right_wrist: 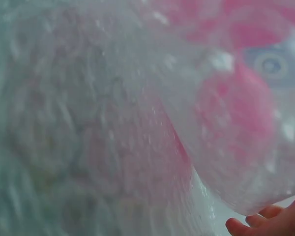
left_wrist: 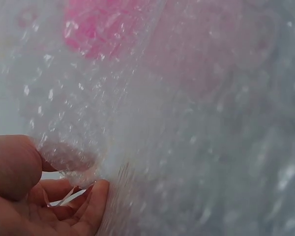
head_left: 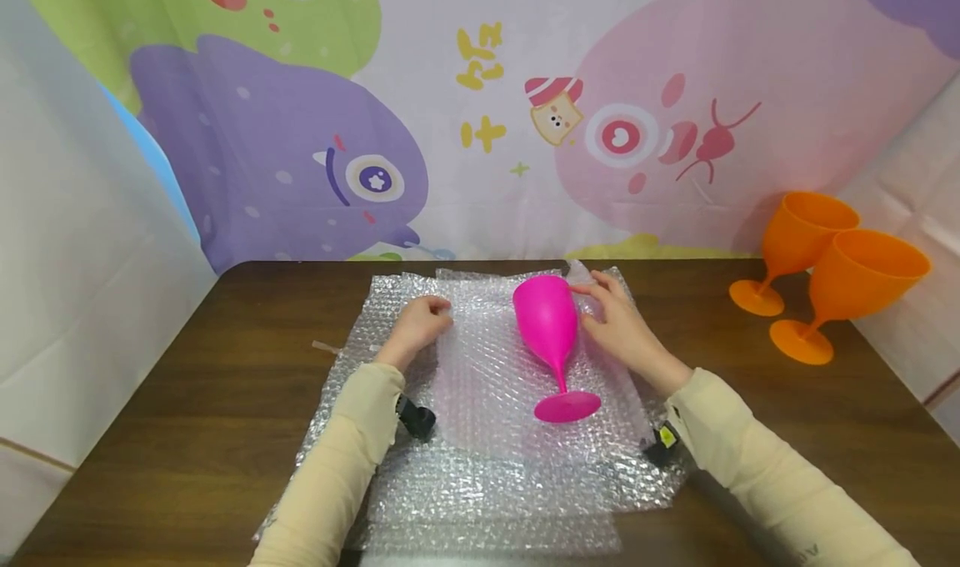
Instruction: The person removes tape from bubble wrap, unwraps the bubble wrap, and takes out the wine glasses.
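A bright pink plastic goblet (head_left: 546,321) lies on its side on layered sheets of clear bubble wrap (head_left: 480,417), its bowl toward the back and its foot toward the front. Left of the goblet, my left hand (head_left: 417,327) pinches the edge of the top sheet. The left wrist view shows the thumb and fingers of that left hand (left_wrist: 64,201) at the wrap's edge, with pink showing through the plastic. My right hand (head_left: 622,327) is beside the bowl, fingers extended at the wrap's right edge. In the right wrist view, only some fingertips (right_wrist: 236,227) show below the wrap.
Two orange goblets (head_left: 870,275) stand upright at the right of the brown wooden table (head_left: 202,400). A cartoon-printed curtain (head_left: 480,200) hangs behind the table. Small dark cameras (head_left: 416,418) are worn at both wrists. A strip of clear plastic (head_left: 325,347) lies left of the wrap.
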Demonstrator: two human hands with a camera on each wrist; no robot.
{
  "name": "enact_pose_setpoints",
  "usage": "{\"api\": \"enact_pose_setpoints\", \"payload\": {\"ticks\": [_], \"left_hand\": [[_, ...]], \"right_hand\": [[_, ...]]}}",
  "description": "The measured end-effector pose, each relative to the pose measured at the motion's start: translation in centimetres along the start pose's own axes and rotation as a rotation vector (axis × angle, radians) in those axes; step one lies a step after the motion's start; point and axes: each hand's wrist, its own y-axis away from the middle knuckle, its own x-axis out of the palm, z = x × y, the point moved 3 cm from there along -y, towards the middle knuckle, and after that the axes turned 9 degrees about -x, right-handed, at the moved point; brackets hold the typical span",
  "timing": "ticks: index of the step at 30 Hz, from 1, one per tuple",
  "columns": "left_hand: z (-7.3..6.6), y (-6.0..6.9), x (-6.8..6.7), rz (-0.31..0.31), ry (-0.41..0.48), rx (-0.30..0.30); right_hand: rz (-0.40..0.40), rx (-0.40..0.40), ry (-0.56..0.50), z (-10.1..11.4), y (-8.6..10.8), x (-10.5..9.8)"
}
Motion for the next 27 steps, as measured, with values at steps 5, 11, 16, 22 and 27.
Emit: {"api": "enact_pose_setpoints", "payload": {"ticks": [5, 11, 16, 22, 27], "left_hand": [[0.2, -0.1, 0.0, 0.012, 0.019, 0.000], [0.5, -0.2, 0.2, 0.024, 0.007, 0.002], [0.5, -0.3, 0.2, 0.043, 0.025, -0.011], [0.5, -0.1, 0.1, 0.049, 0.031, -0.023], [0.6, -0.1, 0.1, 0.052, 0.035, -0.021]], "right_hand": [[0.013, 0.029, 0.017, -0.7, 0.1, -0.5], [0.043, 0.083, 0.043, -1.8, 0.2, -0.8], [0.050, 0.079, 0.088, -2.6, 0.2, -1.2], [0.068, 0.127, 0.092, -3.6, 0.3, -1.5], [0.096, 0.144, 0.102, -4.5, 0.3, -1.6]]}}
